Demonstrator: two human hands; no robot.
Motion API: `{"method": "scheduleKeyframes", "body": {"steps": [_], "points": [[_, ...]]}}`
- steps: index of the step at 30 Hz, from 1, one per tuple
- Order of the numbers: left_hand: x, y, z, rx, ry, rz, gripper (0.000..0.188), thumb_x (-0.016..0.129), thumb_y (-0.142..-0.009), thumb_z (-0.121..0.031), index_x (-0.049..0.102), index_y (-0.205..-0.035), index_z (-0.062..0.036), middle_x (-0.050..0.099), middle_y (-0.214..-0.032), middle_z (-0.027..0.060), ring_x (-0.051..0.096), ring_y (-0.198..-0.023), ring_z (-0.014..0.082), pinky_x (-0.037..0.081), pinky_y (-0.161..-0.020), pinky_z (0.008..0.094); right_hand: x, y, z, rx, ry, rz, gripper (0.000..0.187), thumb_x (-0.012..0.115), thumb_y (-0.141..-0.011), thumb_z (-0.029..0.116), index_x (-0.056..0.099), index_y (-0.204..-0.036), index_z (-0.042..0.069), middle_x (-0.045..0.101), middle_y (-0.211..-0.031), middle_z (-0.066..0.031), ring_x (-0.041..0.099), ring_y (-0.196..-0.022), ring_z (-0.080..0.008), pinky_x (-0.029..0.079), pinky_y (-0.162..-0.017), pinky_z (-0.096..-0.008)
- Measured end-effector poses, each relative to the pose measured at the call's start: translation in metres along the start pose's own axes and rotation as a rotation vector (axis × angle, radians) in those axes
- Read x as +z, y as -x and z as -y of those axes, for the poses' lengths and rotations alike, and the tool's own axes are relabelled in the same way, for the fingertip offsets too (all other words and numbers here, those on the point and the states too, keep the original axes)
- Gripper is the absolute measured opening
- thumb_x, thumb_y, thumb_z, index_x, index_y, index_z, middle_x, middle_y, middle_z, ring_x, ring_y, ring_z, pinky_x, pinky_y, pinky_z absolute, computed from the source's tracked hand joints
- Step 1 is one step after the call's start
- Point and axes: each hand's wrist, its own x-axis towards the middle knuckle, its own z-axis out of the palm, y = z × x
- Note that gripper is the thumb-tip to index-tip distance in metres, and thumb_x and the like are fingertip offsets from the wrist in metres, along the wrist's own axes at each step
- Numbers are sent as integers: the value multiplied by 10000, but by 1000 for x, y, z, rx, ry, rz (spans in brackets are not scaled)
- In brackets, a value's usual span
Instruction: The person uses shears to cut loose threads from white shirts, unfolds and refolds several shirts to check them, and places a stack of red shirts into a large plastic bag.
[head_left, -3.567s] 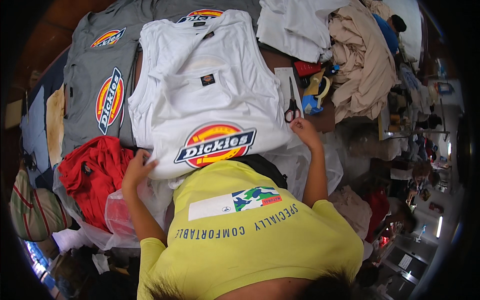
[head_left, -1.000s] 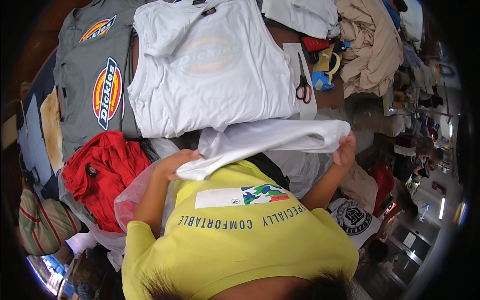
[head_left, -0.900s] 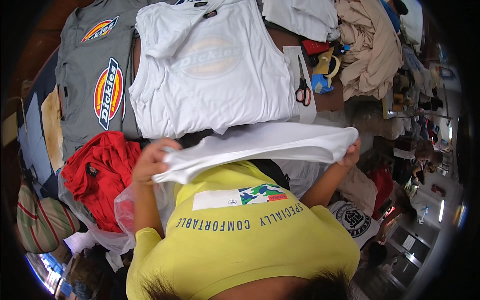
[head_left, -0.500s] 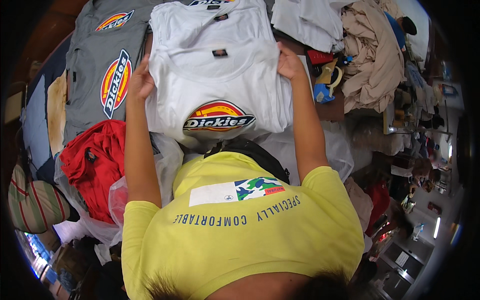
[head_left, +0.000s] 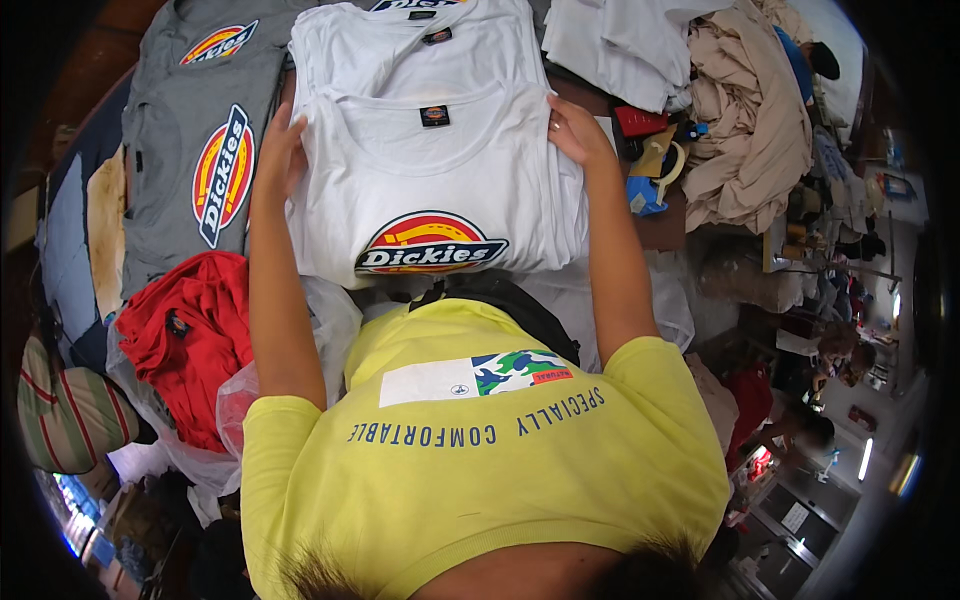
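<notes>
A folded white T-shirt (head_left: 420, 190) with a red, yellow and black oval print lies in front of me on a stack of white shirts. Its round neckline points away from me, and a small black label (head_left: 435, 116) shows inside it. Along the shirt's left edge is my left hand (head_left: 280, 152), fingers pointing up and apart, touching the fabric at its side. My right hand (head_left: 580, 132) rests at the opposite edge near the shoulder, its fingers stretched over the cloth. Neither hand appears to pinch the fabric.
More white shirts (head_left: 400, 45) lie beyond, with grey printed shirts (head_left: 165, 160) to their left. Red cloth (head_left: 190, 340) sits in a clear plastic bag at lower left. A tape roll (head_left: 672, 170), a red box (head_left: 640, 121) and beige cloth (head_left: 750, 130) are at right.
The top shirt's neckline has flattened and spread out, showing more of its label. My hands have eased from holding its sides to resting along them, the left slightly lower.
</notes>
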Motion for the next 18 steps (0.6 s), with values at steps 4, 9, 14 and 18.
{"method": "scheduleKeyframes", "body": {"steps": [4,9,14,18], "points": [[-21,92,16,83,-418,-221,501,590,-850,-208,395,-1281,-42,579,-1044,64,544,-917,117,431,-756,246,12,103,-6,-127,608,-242,241,544,-884,240,583,-1009,38,600,-841,-17,560,-775,-86,430,-688,-205],[-53,179,72,168,-740,-266,270,607,-831,-159,552,-1049,-8,561,-919,39,521,-800,109,418,-711,232,0,205,-45,271,793,-98,278,601,-843,279,601,-962,28,568,-729,-16,541,-679,-87,425,-607,-221],[-59,200,91,159,-863,-90,328,649,-767,-72,525,-1061,2,540,-874,74,523,-787,157,429,-733,264,-20,224,-105,107,1143,-102,422,666,-772,344,582,-1014,8,592,-757,-73,571,-694,-170,454,-647,-296],[-58,198,87,182,-970,-44,382,651,-761,-66,508,-1113,-22,540,-875,61,522,-794,154,427,-743,266,-16,219,-94,77,1322,-125,408,680,-752,356,612,-945,3,606,-757,-90,562,-675,-167,445,-630,-298]]}}
